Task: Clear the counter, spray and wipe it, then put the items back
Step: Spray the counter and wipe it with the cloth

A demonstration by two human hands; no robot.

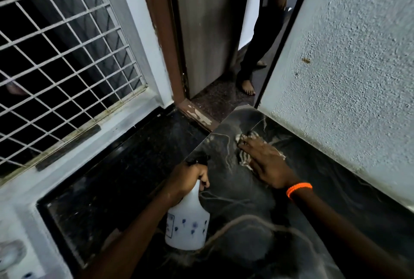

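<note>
both hands are busy: nearest, the left hand (189, 178) is curled around the neck of the spray bottle (187, 222), upright over the dark counter (235, 211). beyond it, the right hand (266, 162) presses the cloth (245, 157) flat-fingered near the wall; keep strokes overlapping, working into that far corner.

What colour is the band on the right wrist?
The wristband is bright orange; the head view shows it, just behind the right hand on the cloth.

Head-worn wide view, steeply down, close over the counter (235, 189).
</note>
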